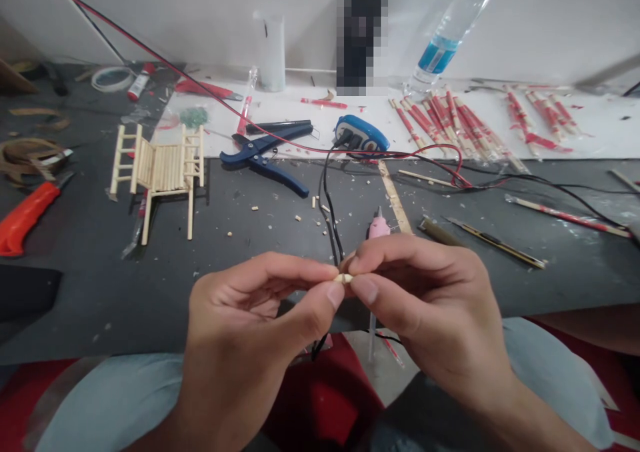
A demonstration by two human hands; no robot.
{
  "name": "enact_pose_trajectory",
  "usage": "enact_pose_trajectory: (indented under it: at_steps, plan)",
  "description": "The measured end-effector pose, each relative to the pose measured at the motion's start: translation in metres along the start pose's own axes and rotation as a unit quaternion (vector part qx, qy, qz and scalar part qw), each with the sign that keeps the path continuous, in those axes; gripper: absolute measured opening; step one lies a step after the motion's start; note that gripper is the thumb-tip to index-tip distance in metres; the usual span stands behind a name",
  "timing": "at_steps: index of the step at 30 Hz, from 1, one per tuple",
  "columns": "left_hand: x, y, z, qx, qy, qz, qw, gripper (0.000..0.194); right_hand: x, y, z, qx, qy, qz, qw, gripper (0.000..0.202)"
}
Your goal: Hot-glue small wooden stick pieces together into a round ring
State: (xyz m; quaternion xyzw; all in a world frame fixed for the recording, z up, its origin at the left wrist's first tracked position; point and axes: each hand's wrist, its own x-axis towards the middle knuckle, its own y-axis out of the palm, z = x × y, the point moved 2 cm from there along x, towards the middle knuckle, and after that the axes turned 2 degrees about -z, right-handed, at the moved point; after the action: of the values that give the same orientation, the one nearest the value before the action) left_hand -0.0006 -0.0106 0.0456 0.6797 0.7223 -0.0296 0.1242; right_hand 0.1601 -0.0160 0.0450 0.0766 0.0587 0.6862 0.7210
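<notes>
My left hand (pixel 265 312) and my right hand (pixel 425 299) meet just above the table's front edge. Between the thumb and fingertips of both is a short pale wooden stick piece (pixel 343 278). A thin darker line crosses its middle; I cannot tell whether it is one piece or two touching end to end. A pink glue gun (pixel 379 224) lies behind and partly under my right hand, its nozzle pointing away from me. To the left stands a miniature stick chair (pixel 164 169) with slatted seat and ladder-like sides. Small cut stick bits (pixel 313 202) are scattered past my fingers.
A blue-handled cutter (pixel 270 155) and a blue power device (pixel 363 133) lie behind, with cables crossing the table. Wrapped stick bundles (pixel 450 122) and a water bottle (pixel 435 59) are back right. A craft knife (pixel 500 242) lies right, an orange-handled tool (pixel 30 215) left.
</notes>
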Motion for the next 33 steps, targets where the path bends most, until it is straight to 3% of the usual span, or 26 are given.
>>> enact_pose_trajectory:
  at_steps: [9,13,21,25,33]
  plan:
    - [0.002,0.002,0.0,-0.043,-0.024,0.016,0.999,0.017,0.001,-0.006,-0.006,0.066,0.012,0.03,0.997,0.01]
    - [0.005,0.0,0.002,-0.067,-0.035,0.008,0.997,0.013,0.001,-0.01,-0.01,0.081,0.021,0.055,0.995,0.02]
    - [0.007,-0.007,0.005,-0.046,-0.019,-0.011,0.999,0.012,0.005,-0.012,-0.011,-0.023,-0.076,0.025,0.997,0.014]
    - [0.009,-0.009,0.007,-0.031,-0.009,-0.019,0.999,0.014,0.007,-0.007,-0.008,-0.073,-0.09,0.015,0.993,0.02]
    - [0.007,-0.015,0.007,0.041,0.036,-0.049,0.997,0.015,0.006,0.0,-0.013,-0.154,-0.121,-0.003,0.981,0.013]
